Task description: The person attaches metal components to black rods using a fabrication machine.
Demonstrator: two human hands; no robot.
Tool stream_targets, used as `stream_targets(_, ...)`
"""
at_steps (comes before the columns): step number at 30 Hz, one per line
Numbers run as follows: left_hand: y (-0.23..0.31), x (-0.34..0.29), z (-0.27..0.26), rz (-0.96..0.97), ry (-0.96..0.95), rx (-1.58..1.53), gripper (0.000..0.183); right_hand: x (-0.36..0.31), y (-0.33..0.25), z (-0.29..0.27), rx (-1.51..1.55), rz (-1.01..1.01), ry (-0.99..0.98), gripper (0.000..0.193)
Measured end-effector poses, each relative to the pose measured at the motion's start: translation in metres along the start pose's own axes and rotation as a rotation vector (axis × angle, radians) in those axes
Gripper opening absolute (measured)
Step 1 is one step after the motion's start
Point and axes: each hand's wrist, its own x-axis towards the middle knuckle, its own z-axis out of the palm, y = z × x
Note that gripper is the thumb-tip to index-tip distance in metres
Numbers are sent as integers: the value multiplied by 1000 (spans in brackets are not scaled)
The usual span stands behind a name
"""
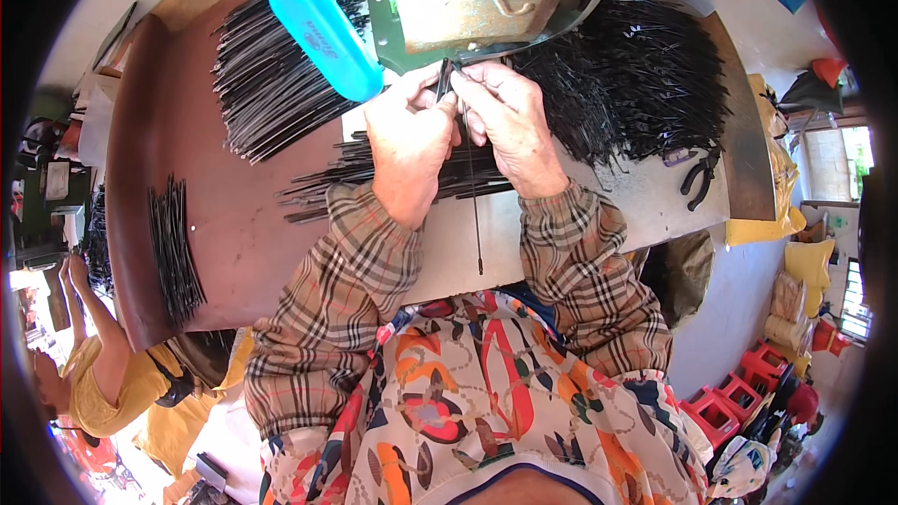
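Both hands meet at the front edge of a green metal machine (486, 0) with a raised umbrella shape on its pale, worn face. My left hand (409, 136) is closed in a pinch around short black pieces (443, 82) that point up toward the machine. Close beside it, my right hand (510, 126) pinches a thin black umbrella rib (475, 215), which hangs down toward me over the table, ending in a small tip. The fingertips partly hide where the pieces meet. Under my wrists lies a loose bunch of black ribs (318, 182).
Large piles of black ribs lie at left (271, 65) and right (645, 75), with a smaller bundle (174, 248) farther left. A blue paddle-shaped piece (323, 28) slants beside the machine. Black-handled pliers (699, 178) rest near the table's right edge. Another person (98, 365) is at far left.
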Motion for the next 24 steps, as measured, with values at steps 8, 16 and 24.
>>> stream_targets(8,-4,3,1,71,13,33,33,-2,-7,2,57,32,-12,20)
stream_targets(16,-1,4,3,50,35,112,32,-1,-9,1,110,77,-12,20)
stream_targets(24,-4,6,-3,81,7,119,34,1,-2,2,100,72,-13,19)
